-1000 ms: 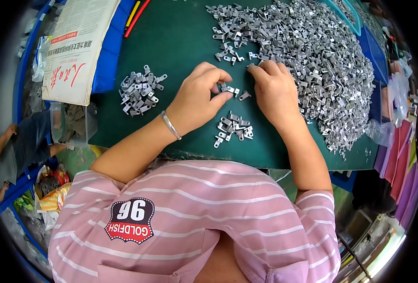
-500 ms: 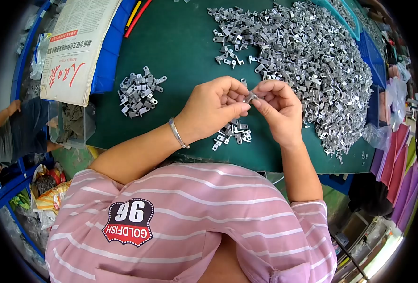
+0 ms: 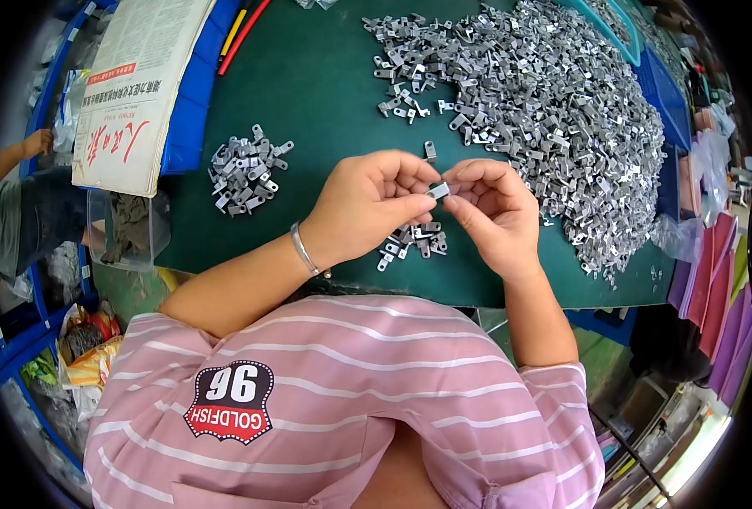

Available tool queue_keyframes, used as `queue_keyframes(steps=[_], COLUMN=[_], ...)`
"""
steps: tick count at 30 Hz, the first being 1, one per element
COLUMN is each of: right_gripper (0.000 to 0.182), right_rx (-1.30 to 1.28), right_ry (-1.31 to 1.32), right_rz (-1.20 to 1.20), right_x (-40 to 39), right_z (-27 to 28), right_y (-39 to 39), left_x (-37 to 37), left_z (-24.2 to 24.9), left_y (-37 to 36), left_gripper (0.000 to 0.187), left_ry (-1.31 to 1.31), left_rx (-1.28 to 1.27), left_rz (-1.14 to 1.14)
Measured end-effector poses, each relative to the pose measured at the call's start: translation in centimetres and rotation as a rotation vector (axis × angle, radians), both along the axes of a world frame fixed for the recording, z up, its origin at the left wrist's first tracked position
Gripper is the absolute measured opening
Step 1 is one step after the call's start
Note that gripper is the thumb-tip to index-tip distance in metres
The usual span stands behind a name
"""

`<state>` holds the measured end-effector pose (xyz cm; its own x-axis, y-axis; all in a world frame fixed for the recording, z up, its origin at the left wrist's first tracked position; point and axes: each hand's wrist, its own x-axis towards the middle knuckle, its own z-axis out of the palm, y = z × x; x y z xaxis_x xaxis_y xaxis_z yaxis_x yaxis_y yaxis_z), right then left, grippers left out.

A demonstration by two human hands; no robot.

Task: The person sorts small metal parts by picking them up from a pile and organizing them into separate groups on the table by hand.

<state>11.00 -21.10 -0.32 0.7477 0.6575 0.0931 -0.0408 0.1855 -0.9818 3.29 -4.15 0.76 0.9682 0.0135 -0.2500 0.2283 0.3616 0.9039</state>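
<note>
A small silvery metal bracket [image 3: 438,191] is pinched between the fingertips of both hands, above the green tabletop. My left hand [image 3: 367,204], with a bangle at its wrist, grips one side of it with thumb and fingers. From the opposite side, my right hand [image 3: 496,212] has its thumb and fingertips closed on the same piece. One loose bracket [image 3: 429,151] lies just beyond the fingers. Partly hidden beneath the hands is a small cluster of similar brackets [image 3: 427,244]. Farther left sits another small pile of brackets [image 3: 248,170].
A large heap of brackets [image 3: 554,127] covers the right side of the green table [image 3: 325,93]. A newspaper [image 3: 125,110] rests on a blue bin at the left. Two pens [image 3: 243,38], yellow and red, lie beyond. Another person's hand [image 3: 36,142] shows at far left.
Both hands have come slightly lower, toward my body, with the bracket, which is now turned so its flat face shows more. At far left, the other person's arm has moved up.
</note>
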Motion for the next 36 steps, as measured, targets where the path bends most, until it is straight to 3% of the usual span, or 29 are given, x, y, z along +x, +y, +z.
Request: queue_keyframes(steps=[1,3,11,18,20,23,26,29,31,33,36], right_gripper=[0.023,0.015,0.019,0.024,0.025,0.025,0.027,0.029,0.027,0.023,0.018], right_rx=[0.001,-0.454,-0.627,-0.649,-0.684,-0.694,-0.574,-0.512,-0.537,-0.525,-0.554], right_ry=[-0.001,-0.51,-0.817,-0.812,-0.824,-0.62,-0.848,-0.719,-0.784,-0.976,-1.06], right_rz=[-0.001,-0.04,-0.038,0.049,0.058,0.056,-0.009,0.061,0.046,-0.13,-0.157], right_x=[0.2,1.1,1.4,1.5,1.6,1.8,2.4,2.5,3.1,4.3,5.8], right_z=[0.2,0.6,-1.1,-0.4,-0.4,-0.4,-1.0,-0.9,-0.7,-0.9,-1.8], right_y=[-0.2,-0.5,1.5,0.6,0.5,1.1,2.2,2.9,3.5,4.7,5.8], left_x=[-0.2,-0.7,-1.3,-0.9,-0.5,-0.1,0.0,-0.2,-0.3,-0.3,-0.3], left_z=[-0.1,-0.5,-1.4,-2.3,-2.7,-2.8,-3.2,-3.1,-3.4,-3.3,-2.4], left_y=[0.2,0.7,1.6,2.3,2.2,2.1,2.1,2.1,2.2,2.1,2.1], left_gripper=[0.021,0.019,0.014,0.014,0.014,0.019,0.029,0.037,0.039,0.041,0.042], left_ry=[-0.001,-0.032,0.058,0.144,0.11,0.037,-0.002,-0.001,0.004,0.008,0.038], left_rx=[0.001,0.149,0.114,0.238,0.41,0.42,0.485,0.482,0.459,0.437,0.469], left_rz=[-0.001,0.045,0.175,0.078,0.053,0.114,0.134,0.109,0.124,0.131,0.163])
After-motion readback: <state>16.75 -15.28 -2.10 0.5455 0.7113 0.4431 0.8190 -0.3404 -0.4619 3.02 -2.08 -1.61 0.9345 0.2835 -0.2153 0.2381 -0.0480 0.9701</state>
